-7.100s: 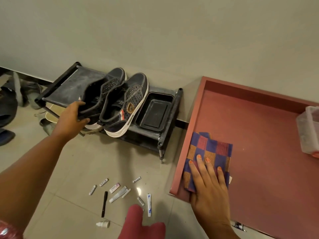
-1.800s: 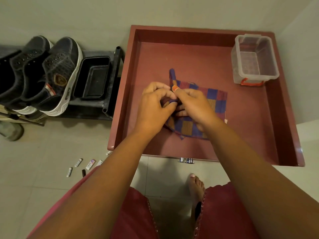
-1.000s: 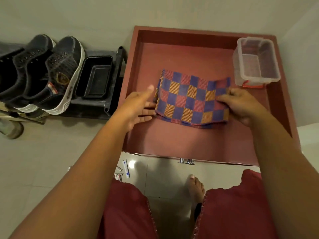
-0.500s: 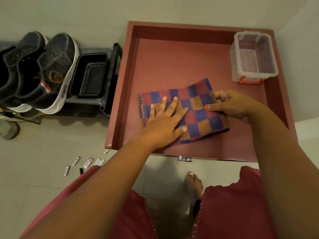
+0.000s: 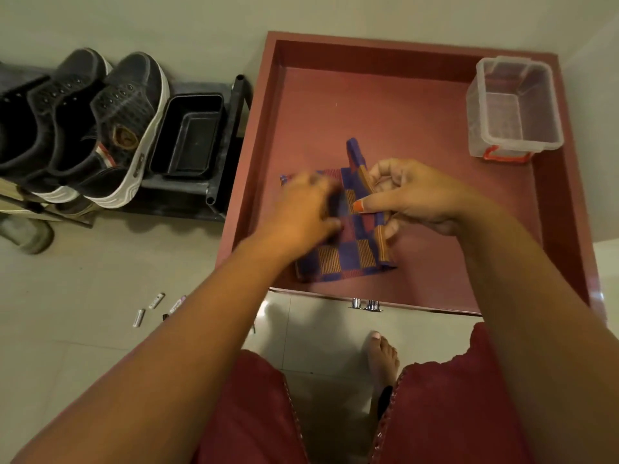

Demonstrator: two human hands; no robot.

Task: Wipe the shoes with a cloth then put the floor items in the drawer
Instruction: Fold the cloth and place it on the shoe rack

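Right hand [image 5: 415,199] thumb and fingers pinching a raised fold of the checked cloth [image 5: 348,252] inside the open drawer [image 5: 395,105]. Left hand [image 5: 301,209] blurred, perhaps pressing the cloth; finger position unclear. Shoes [image 5: 110,128] racked left, emblem unreadable. Small floor items [image 5: 147,309] partly hidden by forearm.

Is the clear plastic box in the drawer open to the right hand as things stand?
Probably yes, once freed: the right hand pinches the checked blue and red cloth, and bare red drawer floor separates it from the clear plastic box at the far right corner.
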